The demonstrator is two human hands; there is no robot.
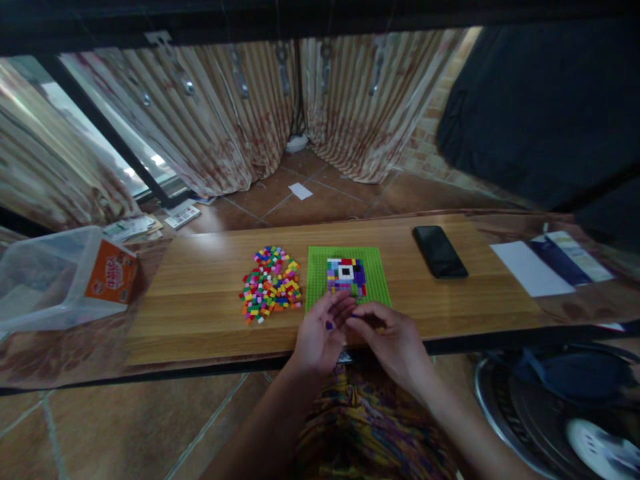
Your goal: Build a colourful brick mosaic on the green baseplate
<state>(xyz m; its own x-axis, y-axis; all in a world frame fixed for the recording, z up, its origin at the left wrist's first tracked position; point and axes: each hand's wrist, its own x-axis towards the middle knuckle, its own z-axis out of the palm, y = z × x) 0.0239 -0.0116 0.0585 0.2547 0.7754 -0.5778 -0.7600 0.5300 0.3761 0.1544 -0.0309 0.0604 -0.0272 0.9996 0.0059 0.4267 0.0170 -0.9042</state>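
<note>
My left hand (323, 333) is turned palm up over the table's front edge, its fingers slightly curled. A small purple toy brick (329, 326) lies in that palm. Close beside it, my right hand (390, 337) pinches another small purple brick (355, 316) between thumb and forefinger. Just beyond both hands is a green studded baseplate (375, 263), its near edge partly hidden by them. On it sits a multicoloured brick mosaic (346, 272) with a white square around a black centre. A pile of loose coloured bricks (270, 287) lies left of the baseplate.
The wooden table (200, 293) carries a black phone (440, 251) at right. A clear plastic bin (50, 280) with an orange label stands at far left. White paper (533, 268) lies at far right. A round dark stool-like object (540, 407) is below on the right.
</note>
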